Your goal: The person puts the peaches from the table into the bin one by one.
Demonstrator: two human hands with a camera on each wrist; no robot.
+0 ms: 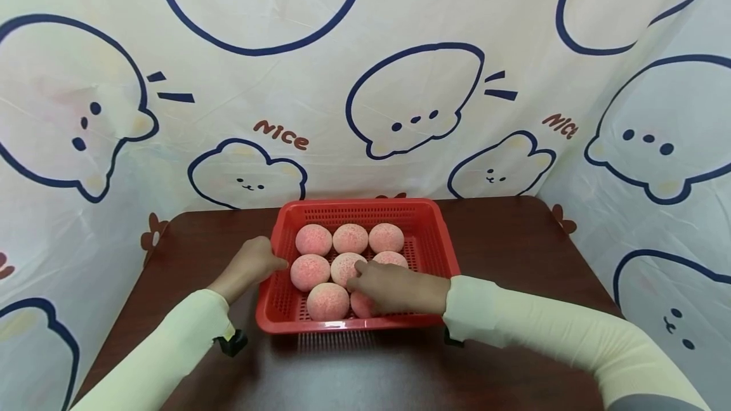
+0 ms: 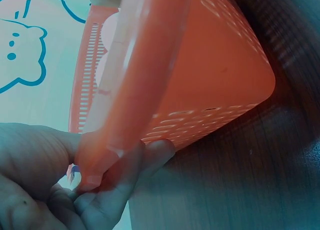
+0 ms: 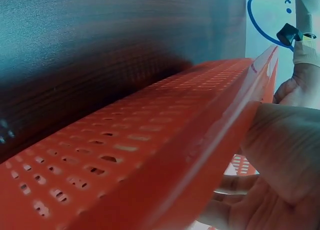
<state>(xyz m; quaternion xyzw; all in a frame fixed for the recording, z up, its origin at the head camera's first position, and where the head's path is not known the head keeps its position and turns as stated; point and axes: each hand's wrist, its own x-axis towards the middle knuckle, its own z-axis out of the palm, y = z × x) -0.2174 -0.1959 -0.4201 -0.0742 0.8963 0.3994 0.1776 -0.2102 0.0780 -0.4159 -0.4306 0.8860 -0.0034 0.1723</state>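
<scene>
A red plastic basket [image 1: 434,252] with slotted walls stands on the table and holds several round pink, speckled peaches [image 1: 313,240]. My left hand [image 1: 257,263] pinches the basket's left rim, thumb inside and fingers outside; the left wrist view shows this left hand [image 2: 75,185] close up on the rim. Reaching over the front right of the basket, my right hand [image 1: 394,287] has its fingers round a peach [image 1: 361,304] in the front row, partly covered by the hand. In the right wrist view the basket wall [image 3: 165,150] hides the fingertips of my right hand [image 3: 275,180].
A dark brown wooden table [image 1: 491,233] lies under the basket. Pale cloth [image 1: 320,176] printed with blue cartoon outlines hangs behind it and along both sides. Three peaches line the back row, and the basket's right end shows bare slotted floor.
</scene>
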